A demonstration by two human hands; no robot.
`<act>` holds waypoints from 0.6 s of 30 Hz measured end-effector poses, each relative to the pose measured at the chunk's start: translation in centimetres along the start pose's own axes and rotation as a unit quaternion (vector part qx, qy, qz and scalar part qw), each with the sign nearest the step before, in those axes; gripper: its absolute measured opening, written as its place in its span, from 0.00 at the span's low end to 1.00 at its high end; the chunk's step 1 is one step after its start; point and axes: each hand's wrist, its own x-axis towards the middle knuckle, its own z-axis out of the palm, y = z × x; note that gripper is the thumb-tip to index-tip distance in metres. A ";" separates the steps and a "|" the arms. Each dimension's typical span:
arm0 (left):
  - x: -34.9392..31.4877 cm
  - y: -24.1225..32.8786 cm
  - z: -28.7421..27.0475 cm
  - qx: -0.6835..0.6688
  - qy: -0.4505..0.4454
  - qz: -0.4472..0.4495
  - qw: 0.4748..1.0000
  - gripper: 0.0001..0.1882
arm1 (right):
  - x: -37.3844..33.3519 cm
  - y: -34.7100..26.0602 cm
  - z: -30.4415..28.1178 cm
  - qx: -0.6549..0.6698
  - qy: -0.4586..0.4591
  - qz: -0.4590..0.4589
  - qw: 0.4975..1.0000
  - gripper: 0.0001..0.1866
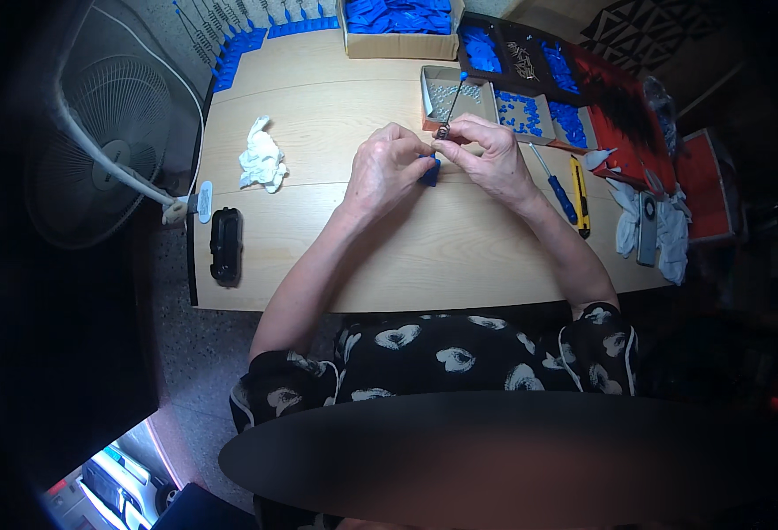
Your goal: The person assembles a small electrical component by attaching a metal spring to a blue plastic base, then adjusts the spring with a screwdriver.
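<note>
Only 1 view here, the head cam looking down, so this is all from that. Both hands meet mid-table [318, 265], a bit toward 12 o'clock from the table's centre. The left hand [384, 168] is curled, fingers pinched on a small blue part [429, 172] that peeks out at its 3 o'clock side, right in the gap between the 2 hands. The right hand [490, 155] is closed too, gripping a thin tool [453, 104] with a blue tip; the tool's shaft runs from the fingertips up toward 1 o'clock, and a little dark metal bit [443, 132] sits at its lower end, just at the thumb. So the key relation: the blue part lies at about 7 o'clock from that metal bit, just beside it, and I can't tell if they actually touch. Long axis of the tool is steep, nearly along the 12 to 6 line with a slight lean. Left hand is nearer the blue part, right hand nearer the metal bit. Around them: a tray [431, 84] of tiny pale pieces at 12 o'clock of the hands, a crumpled rag [261, 159] at 9 o'clock, a screwdriver [555, 187] and yellow knife [580, 196] at 3 o'clock.
</note>
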 end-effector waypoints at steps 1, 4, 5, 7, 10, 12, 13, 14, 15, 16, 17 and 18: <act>0.1 0.0 0.1 0.001 0.003 0.008 1.000 0.09 | 0.0 0.0 -0.1 -0.014 0.002 -0.006 1.000 0.08; 0.2 0.4 0.4 0.022 0.013 0.033 0.999 0.08 | -0.1 0.2 -0.3 -0.006 0.003 -0.012 1.000 0.08; 0.2 0.5 0.5 0.042 0.021 0.049 0.998 0.08 | -0.1 0.2 -0.4 -0.006 0.004 -0.012 1.000 0.08; 0.2 0.6 0.7 0.040 0.022 0.053 0.998 0.07 | -0.2 0.2 -0.4 0.000 0.011 -0.020 1.000 0.10; 0.2 0.8 0.7 0.037 0.024 0.057 0.997 0.07 | -0.4 0.1 -0.5 0.001 0.011 -0.015 1.000 0.11; 0.2 0.9 0.6 0.036 0.024 0.058 0.997 0.07 | -0.3 0.0 -0.5 -0.001 0.012 -0.016 1.000 0.11; 0.3 0.9 0.6 0.047 0.027 0.073 0.996 0.08 | -0.3 -0.1 -0.6 -0.004 0.013 -0.017 1.000 0.11; 0.4 0.9 0.5 0.059 0.030 0.087 0.994 0.09 | -0.3 -0.2 -0.6 -0.003 0.013 -0.018 1.000 0.11; 0.5 1.0 0.5 0.059 0.030 0.088 0.994 0.09 | -0.3 -0.2 -0.6 0.000 0.013 -0.014 1.000 0.11; 0.6 1.3 0.3 0.033 0.025 0.072 0.997 0.08 | -0.3 -0.3 -0.7 0.004 0.013 -0.010 1.000 0.11; 0.7 1.4 0.3 0.008 0.020 0.057 0.998 0.07 | -0.4 -0.3 -0.8 0.004 0.013 -0.010 1.000 0.11; 0.7 1.4 0.3 0.008 0.020 0.057 0.998 0.07 | -0.4 -0.3 -0.7 0.004 0.015 -0.009 1.000 0.11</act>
